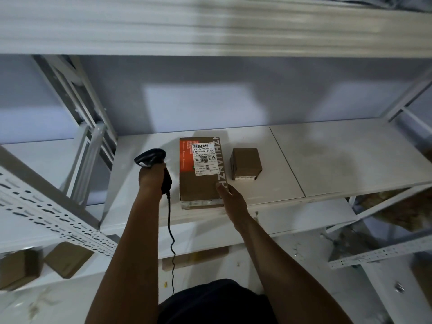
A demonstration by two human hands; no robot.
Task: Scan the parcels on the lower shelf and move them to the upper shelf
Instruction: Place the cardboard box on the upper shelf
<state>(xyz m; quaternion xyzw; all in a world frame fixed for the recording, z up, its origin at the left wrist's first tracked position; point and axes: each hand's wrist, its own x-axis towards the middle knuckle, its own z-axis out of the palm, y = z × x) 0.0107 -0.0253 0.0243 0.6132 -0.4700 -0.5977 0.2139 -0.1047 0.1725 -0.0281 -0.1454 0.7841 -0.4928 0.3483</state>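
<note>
Past the right hand, which rests on the near right corner of the large labelled parcel, a small brown parcel leaves only a narrow gap. Right of this hand the shelf board is open. Left of the parcel, the left hand grips a barcode scanner, and its cable hangs before the shelf edge. The upper shelf overhangs both hands.

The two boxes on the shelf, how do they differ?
The big box is far larger than the small box. The big box's label faces up; the small box's is on its near side. The right hand touches the big box, not the small box. Both are brown cardboard.
</note>
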